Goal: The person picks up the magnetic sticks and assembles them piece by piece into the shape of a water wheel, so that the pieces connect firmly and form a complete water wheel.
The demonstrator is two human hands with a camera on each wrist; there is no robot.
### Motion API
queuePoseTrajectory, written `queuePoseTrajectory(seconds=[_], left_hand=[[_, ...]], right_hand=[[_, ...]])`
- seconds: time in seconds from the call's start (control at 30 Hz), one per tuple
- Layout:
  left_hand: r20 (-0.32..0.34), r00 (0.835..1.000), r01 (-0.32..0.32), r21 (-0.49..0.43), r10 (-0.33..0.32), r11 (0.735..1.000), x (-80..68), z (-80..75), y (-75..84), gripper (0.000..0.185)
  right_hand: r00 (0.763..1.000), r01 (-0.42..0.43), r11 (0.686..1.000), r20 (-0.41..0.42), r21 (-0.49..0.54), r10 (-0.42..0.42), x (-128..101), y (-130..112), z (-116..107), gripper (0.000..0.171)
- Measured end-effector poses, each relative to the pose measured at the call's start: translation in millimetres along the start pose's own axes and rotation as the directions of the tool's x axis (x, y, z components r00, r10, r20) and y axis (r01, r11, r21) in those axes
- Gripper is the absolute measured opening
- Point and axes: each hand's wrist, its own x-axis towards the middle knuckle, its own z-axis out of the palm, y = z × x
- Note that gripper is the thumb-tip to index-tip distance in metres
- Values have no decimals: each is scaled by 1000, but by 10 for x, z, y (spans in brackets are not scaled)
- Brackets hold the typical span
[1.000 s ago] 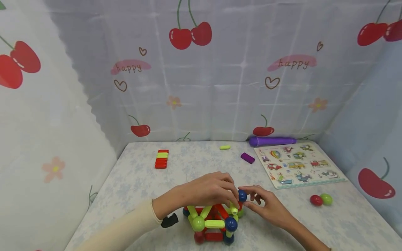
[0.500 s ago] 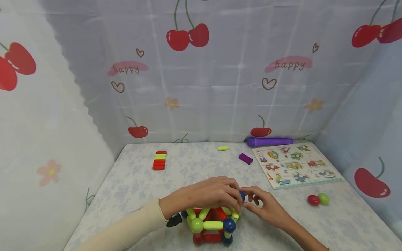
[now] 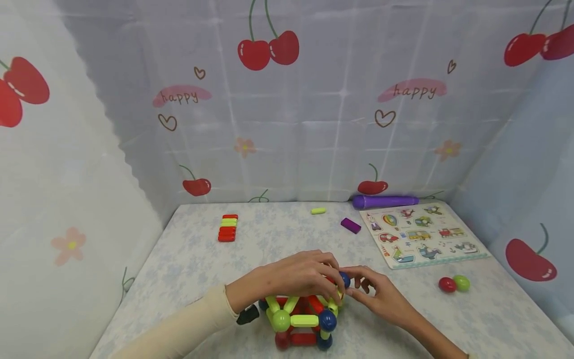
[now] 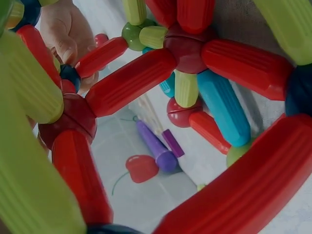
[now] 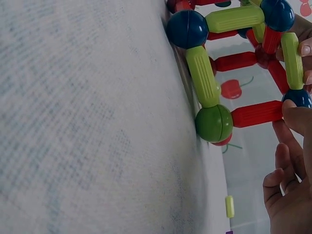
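Near front edge of bench [image 3: 202, 259]: rod-and-ball structure [image 3: 302, 319], red and green rods joined at blue, green and red balls; left hand [image 3: 293, 276] draped over its top, fingers curled down around the upper rods; right hand [image 3: 381, 296] just beside, at the right, thumb and forefinger pinching a blue ball [image 3: 344, 279] at the top corner, also visible at the fingertip in the right wrist view [image 5: 297, 97]. Likely light, hard plastic throughout; smooth balls probably slippery under the fingers, ribbed rods [image 4: 131, 80] easier to hold; joints judged loose enough to pull apart or swing under a careless squeeze, so best steadied by the rods close to a joint, with light pressure from above, not by a lone ball. No containers in view; nothing lying inside anything, save picture pieces seated in the puzzle board [image 3: 423, 234] at far right. Elsewhere on the bench: stack of spare rods [image 3: 227, 228]; single green rod [image 3: 318, 211]; purple block [image 3: 351, 225]; purple marker [image 3: 385, 201]; red and green balls [image 3: 454, 283] touching each other.
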Motion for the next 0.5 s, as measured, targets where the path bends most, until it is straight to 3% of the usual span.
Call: queuePoseTrajectory(seconds=[0.23,0.33,0.43,0.5], left_hand=[[-27,999,22,-22,-22,1000,-25,-52,9,13],[-76,996,49,-64,-54,997,-84,-115,16,14],[-166,980,91,-132,-112,987,-249,-212,16,19],[-244,955,124,-199,-171,972,-418,-273,6,24]], right_hand=[[1000,-5,1000,-4,6,5,7,-8,1,39],[1000,-6,1000,-9,10,6,4,-8,6,39],[1000,-22,1000,-2,6,22,8,-2,17,41],[999,-48,999,6,0,48,10,2,25,42]])
